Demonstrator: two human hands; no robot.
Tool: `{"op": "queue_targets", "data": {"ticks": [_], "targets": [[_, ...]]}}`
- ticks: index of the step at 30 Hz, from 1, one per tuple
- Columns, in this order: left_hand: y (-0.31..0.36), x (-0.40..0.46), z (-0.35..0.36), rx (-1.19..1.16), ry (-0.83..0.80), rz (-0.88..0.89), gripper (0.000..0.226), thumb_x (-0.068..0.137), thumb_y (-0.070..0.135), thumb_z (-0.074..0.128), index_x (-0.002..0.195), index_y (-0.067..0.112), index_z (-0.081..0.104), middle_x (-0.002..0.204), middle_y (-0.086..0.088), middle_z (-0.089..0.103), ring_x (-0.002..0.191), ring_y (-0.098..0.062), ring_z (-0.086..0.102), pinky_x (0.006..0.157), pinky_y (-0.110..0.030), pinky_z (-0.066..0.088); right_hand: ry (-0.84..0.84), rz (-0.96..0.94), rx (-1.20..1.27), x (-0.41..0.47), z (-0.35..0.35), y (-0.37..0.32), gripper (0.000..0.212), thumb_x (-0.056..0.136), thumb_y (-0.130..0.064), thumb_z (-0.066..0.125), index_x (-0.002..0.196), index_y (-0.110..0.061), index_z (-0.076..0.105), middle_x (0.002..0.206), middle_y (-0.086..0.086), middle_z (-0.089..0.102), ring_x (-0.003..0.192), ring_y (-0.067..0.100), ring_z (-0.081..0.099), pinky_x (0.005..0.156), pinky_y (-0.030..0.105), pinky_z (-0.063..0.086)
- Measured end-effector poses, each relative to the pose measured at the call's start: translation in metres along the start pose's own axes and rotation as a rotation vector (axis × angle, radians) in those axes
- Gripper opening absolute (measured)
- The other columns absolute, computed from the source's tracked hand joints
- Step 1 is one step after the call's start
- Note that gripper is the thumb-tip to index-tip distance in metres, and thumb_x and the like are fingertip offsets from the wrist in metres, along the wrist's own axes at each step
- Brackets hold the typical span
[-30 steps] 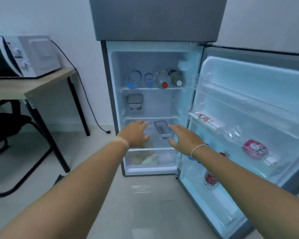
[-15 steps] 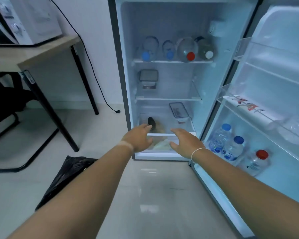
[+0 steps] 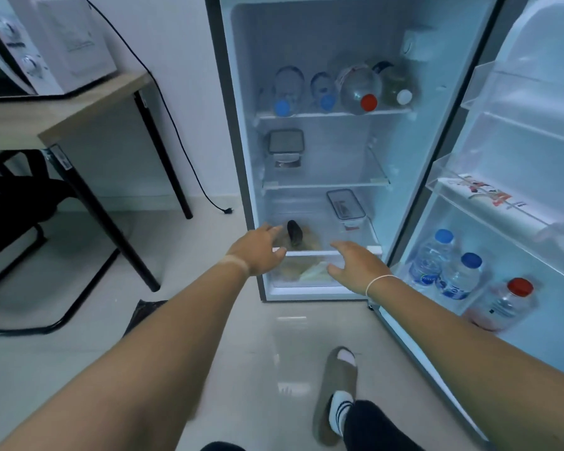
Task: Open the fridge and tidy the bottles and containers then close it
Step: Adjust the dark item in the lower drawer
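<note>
The fridge point(image 3: 241, 157) stands open, its door point(image 3: 534, 131) swung to the right. Several bottles point(image 3: 360, 87) lie on their sides on the top shelf, caps forward. A grey-lidded container point(image 3: 286, 142) sits on the middle shelf, and a clear lidded container point(image 3: 345, 206) on the lower shelf. A dark-capped item point(image 3: 294, 232) lies on that shelf's left. My left hand point(image 3: 258, 250) and my right hand point(image 3: 355, 266) are both empty with fingers spread, held at the front of the bottom drawer point(image 3: 306, 271). Three bottles point(image 3: 459, 276) stand in the lowest door rack.
A wooden table point(image 3: 79, 105) with a white microwave point(image 3: 46, 43) stands at the left, a black chair point(image 3: 13, 206) beneath it. A power cable point(image 3: 183, 157) runs down the wall. A black bag point(image 3: 144, 315) lies on the tiled floor. My slippered foot point(image 3: 337, 385) is below.
The view has moved closer and lower toward the fridge. Both hands dropped from the lower shelf to the front of the bottom drawer. My foot has come into view.
</note>
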State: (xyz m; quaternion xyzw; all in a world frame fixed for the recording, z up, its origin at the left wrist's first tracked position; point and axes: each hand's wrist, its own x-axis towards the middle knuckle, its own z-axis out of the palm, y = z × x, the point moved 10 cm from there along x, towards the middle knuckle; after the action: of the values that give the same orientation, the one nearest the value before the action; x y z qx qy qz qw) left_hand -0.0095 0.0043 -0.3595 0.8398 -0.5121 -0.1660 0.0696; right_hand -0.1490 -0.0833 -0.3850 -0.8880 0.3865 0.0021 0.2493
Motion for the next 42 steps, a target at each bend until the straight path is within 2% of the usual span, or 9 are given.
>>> {"op": "queue_targets", "data": {"ticks": [6, 16, 27, 32, 34, 35, 36, 38, 42], "targets": [[-0.008, 0.03, 0.037, -0.037, -0.063, -0.007, 0.058, 0.096, 0.031, 0.041, 0.151, 0.021, 0.022, 0.16, 0.0, 0.023, 0.145, -0.022, 0.027, 0.117, -0.035, 0.027, -0.051, 0.016, 0.038, 0.037, 0.038, 0.017, 0.059, 0.091, -0.035, 0.049, 0.146, -0.024, 0.03, 0.153, 0.0, 0.035, 0.136, 0.021, 0.04, 0.109, 0.033, 0.036], [-0.075, 0.103, 0.117, -0.024, -0.153, -0.039, 0.058, 0.097, 0.034, 0.04, 0.151, 0.02, 0.023, 0.159, 0.0, 0.025, 0.144, -0.022, 0.03, 0.117, -0.034, 0.026, -0.087, 0.067, 0.111, 0.141, 0.124, 0.039, 0.059, 0.092, -0.035, 0.049, 0.146, -0.024, 0.03, 0.153, 0.0, 0.035, 0.135, 0.024, 0.042, 0.109, 0.035, 0.037], [-0.114, 0.208, 0.172, -0.063, -0.176, -0.039, 0.058, 0.096, 0.031, 0.041, 0.15, 0.019, 0.025, 0.158, -0.002, 0.027, 0.143, -0.025, 0.032, 0.116, -0.037, 0.032, -0.02, 0.146, 0.228, 0.26, 0.163, 0.059, 0.06, 0.091, -0.034, 0.053, 0.145, -0.021, 0.032, 0.152, 0.003, 0.038, 0.137, 0.026, 0.04, 0.111, 0.037, 0.036], [-0.122, 0.252, 0.178, -0.304, -0.126, -0.116, 0.047, 0.095, 0.027, 0.044, 0.142, 0.019, 0.041, 0.14, -0.007, 0.05, 0.128, -0.028, 0.05, 0.106, -0.034, 0.04, 0.011, 0.228, 0.357, 0.296, 0.173, 0.075, 0.056, 0.09, -0.029, 0.055, 0.142, -0.018, 0.038, 0.145, 0.007, 0.047, 0.128, 0.03, 0.049, 0.104, 0.036, 0.041], [-0.122, 0.268, 0.18, -0.422, -0.122, -0.165, 0.051, 0.097, 0.024, 0.042, 0.147, 0.019, 0.034, 0.123, -0.009, 0.056, 0.101, -0.019, 0.062, 0.1, -0.031, 0.042, 0.026, 0.268, 0.429, 0.308, 0.175, 0.082, 0.052, 0.091, -0.027, 0.054, 0.14, -0.017, 0.041, 0.141, 0.01, 0.051, 0.123, 0.032, 0.052, 0.1, 0.037, 0.045], [-0.122, 0.276, 0.181, -0.493, -0.116, -0.191, 0.051, 0.098, 0.022, 0.042, 0.148, 0.017, 0.033, 0.113, -0.009, 0.056, 0.081, -0.013, 0.059, 0.094, -0.03, 0.044, 0.033, 0.287, 0.461, 0.314, 0.175, 0.086, 0.051, 0.092, -0.027, 0.054, 0.14, -0.016, 0.041, 0.139, 0.011, 0.052, 0.121, 0.033, 0.053, 0.1, 0.038, 0.046], [-0.123, 0.284, 0.181, -0.561, -0.104, -0.216, 0.049, 0.098, 0.021, 0.042, 0.146, 0.015, 0.035, 0.112, -0.011, 0.058, 0.073, -0.012, 0.053, 0.089, -0.031, 0.045, 0.042, 0.303, 0.488, 0.32, 0.176, 0.089, 0.051, 0.092, -0.026, 0.054, 0.14, -0.015, 0.041, 0.138, 0.012, 0.053, 0.12, 0.033, 0.054, 0.099, 0.038, 0.046], [-0.124, 0.303, 0.183, -0.652, -0.077, -0.272, 0.044, 0.097, 0.02, 0.043, 0.139, 0.009, 0.045, 0.127, -0.019, 0.059, 0.086, -0.018, 0.051, 0.091, -0.035, 0.047, 0.061, 0.326, 0.531, 0.333, 0.176, 0.096, 0.052, 0.092, -0.025, 0.054, 0.142, -0.016, 0.04, 0.138, 0.013, 0.053, 0.12, 0.032, 0.055, 0.099, 0.034, 0.044], [-0.123, 0.326, 0.186, -0.802, -0.057, -0.369, 0.041, 0.098, 0.019, 0.041, 0.138, 0.01, 0.047, 0.139, -0.015, 0.053, 0.123, -0.029, 0.053, 0.101, -0.031, 0.041, 0.093, 0.364, 0.643, 0.354, 0.176, 0.104, 0.052, 0.092, -0.023, 0.054, 0.141, -0.016, 0.041, 0.142, 0.011, 0.051, 0.128, 0.027, 0.051, 0.106, 0.03, 0.039]]}}
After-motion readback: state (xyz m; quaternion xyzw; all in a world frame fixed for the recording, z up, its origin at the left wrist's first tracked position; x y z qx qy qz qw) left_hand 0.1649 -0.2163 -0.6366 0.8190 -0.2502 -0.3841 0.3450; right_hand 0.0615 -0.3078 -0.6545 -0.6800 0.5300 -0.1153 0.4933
